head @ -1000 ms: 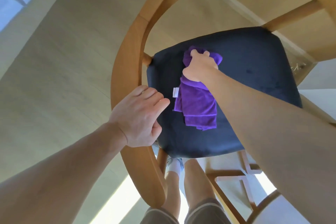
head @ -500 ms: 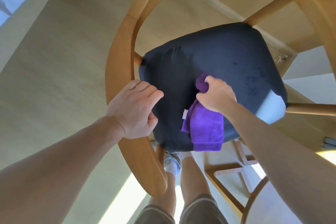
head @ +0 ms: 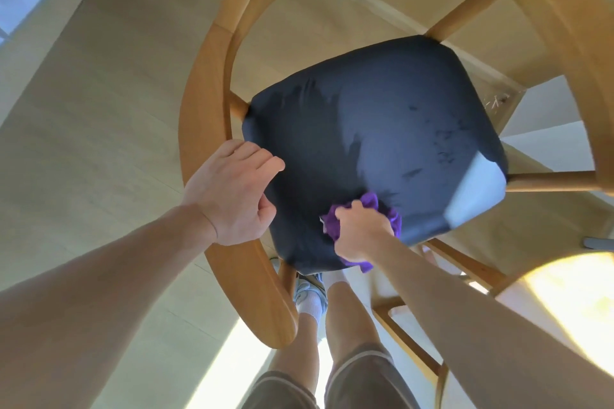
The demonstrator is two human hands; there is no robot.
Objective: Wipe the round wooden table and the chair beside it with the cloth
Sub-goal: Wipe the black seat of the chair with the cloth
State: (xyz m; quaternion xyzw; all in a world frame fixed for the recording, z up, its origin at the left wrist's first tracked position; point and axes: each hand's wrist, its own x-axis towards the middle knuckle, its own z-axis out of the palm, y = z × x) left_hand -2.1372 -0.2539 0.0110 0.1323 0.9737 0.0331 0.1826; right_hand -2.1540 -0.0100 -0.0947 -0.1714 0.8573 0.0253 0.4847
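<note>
While wiping the dark seat (head: 372,129) of the chair (head: 206,83), best to press the cloth (head: 393,217) flat and rub every part, corners too. On the left, left hand (head: 229,196) resting on the wooden arm beside the seat, fingers loosely bent, gripping nothing. On the right, right hand (head: 362,231) curled tight round the purple cloth, bunched at the seat's near edge.
</note>
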